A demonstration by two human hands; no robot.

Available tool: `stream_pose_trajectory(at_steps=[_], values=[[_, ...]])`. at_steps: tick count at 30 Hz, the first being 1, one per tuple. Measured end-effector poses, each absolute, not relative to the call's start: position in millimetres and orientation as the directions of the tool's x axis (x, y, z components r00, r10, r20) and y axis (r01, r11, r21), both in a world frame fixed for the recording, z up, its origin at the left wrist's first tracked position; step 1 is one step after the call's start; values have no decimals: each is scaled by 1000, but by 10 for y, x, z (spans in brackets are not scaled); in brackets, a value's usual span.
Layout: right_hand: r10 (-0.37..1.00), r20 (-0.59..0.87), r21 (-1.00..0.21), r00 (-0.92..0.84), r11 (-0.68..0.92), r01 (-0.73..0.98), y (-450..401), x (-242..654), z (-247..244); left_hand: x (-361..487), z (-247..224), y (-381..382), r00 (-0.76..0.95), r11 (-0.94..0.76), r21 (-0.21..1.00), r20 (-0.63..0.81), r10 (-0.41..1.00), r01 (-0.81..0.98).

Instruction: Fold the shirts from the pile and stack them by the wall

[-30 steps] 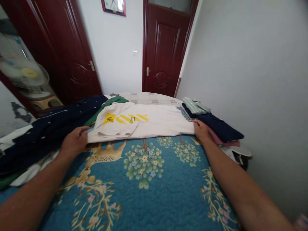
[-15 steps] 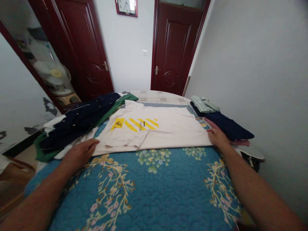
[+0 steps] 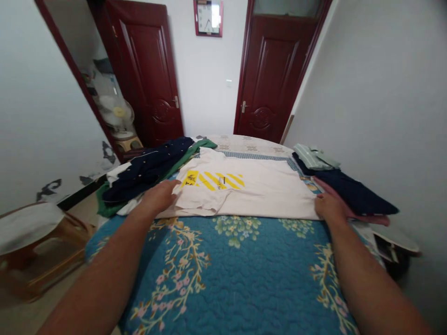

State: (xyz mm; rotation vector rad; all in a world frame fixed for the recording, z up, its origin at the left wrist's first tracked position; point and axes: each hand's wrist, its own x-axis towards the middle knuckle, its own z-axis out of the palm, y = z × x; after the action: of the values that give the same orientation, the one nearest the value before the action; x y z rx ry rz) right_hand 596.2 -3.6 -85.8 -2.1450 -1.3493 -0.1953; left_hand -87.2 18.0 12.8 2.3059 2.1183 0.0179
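A white shirt (image 3: 268,186) with a yellow striped print lies partly folded across the blue floral quilted cover (image 3: 244,279). At the shirt's left end, my left hand (image 3: 162,195) touches its edge near the print, the fingers reaching toward the cloth; whether they pinch it is too small to tell. My right hand (image 3: 328,207) is closed on the shirt's near right corner, its fingers curled round the cloth.
Left of the shirt is a heap of navy clothes (image 3: 146,172) and green cloth (image 3: 104,204). Folded clothes (image 3: 356,190) are stacked at the right. A wooden stool (image 3: 31,232) stands at the lower left, and a patterned tablecloth (image 3: 251,142) shows at the back.
My left hand has moved from the shirt's near left corner farther up along its left side. My right hand stays at the near right corner. The view has turned somewhat left.
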Motion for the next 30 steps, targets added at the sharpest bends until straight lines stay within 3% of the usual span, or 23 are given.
stream_pose_trajectory(at_steps=[4, 8, 13, 18, 23, 30], values=[[769, 316, -453, 556, -393, 800, -177, 5745, -752, -774, -228, 503, 252, -257, 102, 60, 966, 961], [770, 314, -496, 555, -365, 788, -195, 5724, -717, -781, -442, 682, 233, -249, 163, 112, 966, 955], [773, 397, -531, 495, -246, 811, -188, 5746, -707, -796, -372, 705, 42, -40, 262, -1, 999, 964], [703, 580, -472, 411, -121, 873, -170, 5682, -605, -875, -369, 690, 90, -118, 255, 119, 989, 960], [766, 408, -444, 496, -309, 841, -143, 5627, -641, -928, -398, 633, 51, -78, 263, 108, 993, 962], [798, 336, -316, 501, -406, 857, -156, 5619, -643, -879, -296, 548, -11, 13, 216, -11, 1000, 976]])
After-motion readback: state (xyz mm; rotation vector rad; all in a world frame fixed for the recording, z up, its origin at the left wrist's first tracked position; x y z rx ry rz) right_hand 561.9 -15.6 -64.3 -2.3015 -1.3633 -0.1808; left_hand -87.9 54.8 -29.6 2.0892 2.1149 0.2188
